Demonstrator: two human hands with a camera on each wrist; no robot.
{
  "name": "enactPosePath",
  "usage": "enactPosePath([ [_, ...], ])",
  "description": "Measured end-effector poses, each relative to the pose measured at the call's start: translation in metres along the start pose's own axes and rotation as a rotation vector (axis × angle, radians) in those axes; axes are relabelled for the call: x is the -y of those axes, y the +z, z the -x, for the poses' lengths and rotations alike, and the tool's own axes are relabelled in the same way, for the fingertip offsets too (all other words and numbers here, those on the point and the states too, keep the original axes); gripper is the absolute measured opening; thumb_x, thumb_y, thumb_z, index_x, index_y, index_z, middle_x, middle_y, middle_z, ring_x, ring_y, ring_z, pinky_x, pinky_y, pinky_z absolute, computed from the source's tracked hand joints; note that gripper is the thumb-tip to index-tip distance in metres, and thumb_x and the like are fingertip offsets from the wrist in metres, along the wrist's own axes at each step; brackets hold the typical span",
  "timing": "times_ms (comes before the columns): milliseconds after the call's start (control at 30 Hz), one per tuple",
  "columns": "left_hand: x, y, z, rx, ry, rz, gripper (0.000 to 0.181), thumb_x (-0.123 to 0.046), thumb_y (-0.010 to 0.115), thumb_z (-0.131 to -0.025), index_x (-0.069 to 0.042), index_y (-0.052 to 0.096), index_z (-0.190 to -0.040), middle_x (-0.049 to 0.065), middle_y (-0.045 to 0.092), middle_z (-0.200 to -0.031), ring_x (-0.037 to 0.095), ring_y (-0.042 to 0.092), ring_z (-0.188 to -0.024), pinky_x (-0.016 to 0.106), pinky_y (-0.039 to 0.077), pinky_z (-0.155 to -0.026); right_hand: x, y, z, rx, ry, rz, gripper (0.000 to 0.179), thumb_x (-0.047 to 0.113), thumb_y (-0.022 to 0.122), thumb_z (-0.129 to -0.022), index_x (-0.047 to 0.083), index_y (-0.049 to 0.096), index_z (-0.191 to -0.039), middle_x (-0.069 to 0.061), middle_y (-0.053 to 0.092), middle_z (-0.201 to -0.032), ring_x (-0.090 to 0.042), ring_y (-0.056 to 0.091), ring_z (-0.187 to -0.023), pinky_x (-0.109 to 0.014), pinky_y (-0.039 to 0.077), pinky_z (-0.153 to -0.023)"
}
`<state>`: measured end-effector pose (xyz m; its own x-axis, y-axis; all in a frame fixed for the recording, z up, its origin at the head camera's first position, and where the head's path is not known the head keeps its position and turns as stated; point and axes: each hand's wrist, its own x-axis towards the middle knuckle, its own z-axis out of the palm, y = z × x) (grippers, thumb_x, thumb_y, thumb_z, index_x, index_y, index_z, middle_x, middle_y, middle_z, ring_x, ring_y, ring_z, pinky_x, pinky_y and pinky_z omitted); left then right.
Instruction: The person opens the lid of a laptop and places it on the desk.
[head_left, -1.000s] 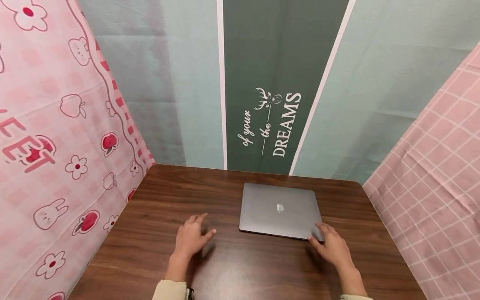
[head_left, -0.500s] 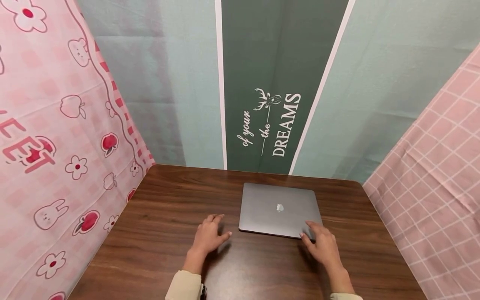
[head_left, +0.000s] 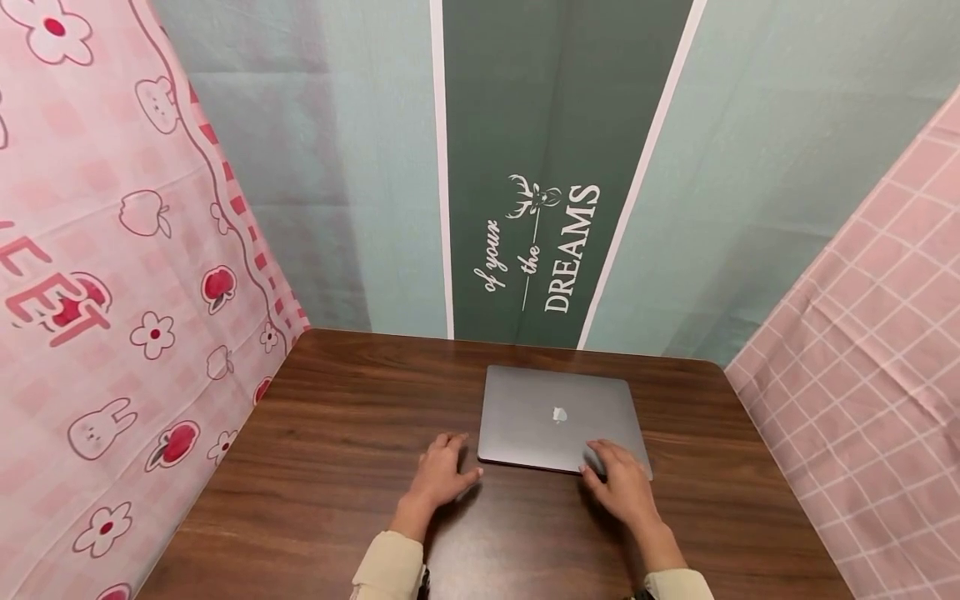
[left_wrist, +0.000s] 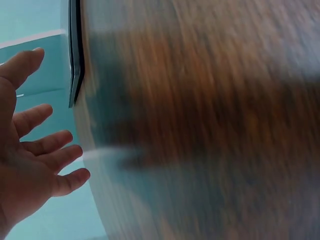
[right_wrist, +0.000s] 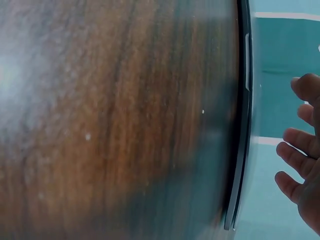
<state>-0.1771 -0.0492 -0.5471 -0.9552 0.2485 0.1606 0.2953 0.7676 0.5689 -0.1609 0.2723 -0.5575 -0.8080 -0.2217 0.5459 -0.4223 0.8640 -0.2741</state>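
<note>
A closed grey laptop lies flat on the wooden table, its logo facing up. My left hand hovers just left of the laptop's near left corner, fingers spread and holding nothing. Over the laptop's near right part is my right hand, its fingers relaxed and apart from the lid. In the left wrist view, the left hand has its fingers apart, beside the laptop's thin edge. The right wrist view has the right hand with loosely bent fingers above the laptop's front edge.
A pink patterned cloth hangs along the left side and a pink checked cloth along the right. Behind the table's far edge hangs a green curtain with white lettering.
Both hands have moved: the left one to the right, up to the laptop's left corner, and the right one leftward along its near edge. The laptop has stayed in place.
</note>
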Motion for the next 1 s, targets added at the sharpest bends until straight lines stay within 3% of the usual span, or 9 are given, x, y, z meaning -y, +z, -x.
enactPosePath([
  [233,-0.005,0.010,-0.006,-0.033,0.002,-0.033,0.059,-0.037,0.074,-0.075,-0.003,0.059,-0.120,0.020,0.054,-0.114,0.038,0.051,-0.105,0.057,0.039,-0.081,-0.003,0.008,-0.002,0.035,0.015,-0.015,0.045,0.017,0.078,-0.070,-0.002,0.065,-0.108,-0.021,0.062,-0.107,-0.038,0.058,-0.100,-0.053,0.043,-0.081],
  [367,-0.005,0.017,-0.009,-0.021,-0.009,-0.023,0.060,-0.037,0.074,-0.075,-0.003,0.058,-0.122,0.021,0.053,-0.116,0.039,0.048,-0.109,0.055,0.039,-0.084,-0.003,0.012,-0.003,0.079,0.029,-0.008,0.046,0.018,0.078,-0.069,-0.002,0.064,-0.109,-0.021,0.062,-0.109,-0.038,0.057,-0.101,-0.051,0.043,-0.083],
  [667,-0.003,0.027,-0.015,0.006,-0.057,0.044,0.068,-0.038,0.074,-0.074,-0.001,0.054,-0.127,0.026,0.046,-0.125,0.049,0.034,-0.121,0.059,0.032,-0.091,-0.003,0.015,-0.011,0.175,0.023,-0.014,0.050,0.027,0.078,-0.071,0.001,0.063,-0.112,-0.018,0.061,-0.112,-0.035,0.055,-0.105,-0.049,0.042,-0.086],
  [1000,-0.005,0.029,-0.024,0.039,-0.107,0.156,0.072,-0.037,0.076,-0.073,-0.002,0.050,-0.130,0.029,0.040,-0.131,0.051,0.025,-0.126,0.063,0.022,-0.096,-0.005,0.017,-0.018,0.193,-0.046,0.004,0.049,0.031,0.077,-0.071,0.003,0.065,-0.110,-0.019,0.060,-0.111,-0.035,0.055,-0.104,-0.050,0.042,-0.085],
])
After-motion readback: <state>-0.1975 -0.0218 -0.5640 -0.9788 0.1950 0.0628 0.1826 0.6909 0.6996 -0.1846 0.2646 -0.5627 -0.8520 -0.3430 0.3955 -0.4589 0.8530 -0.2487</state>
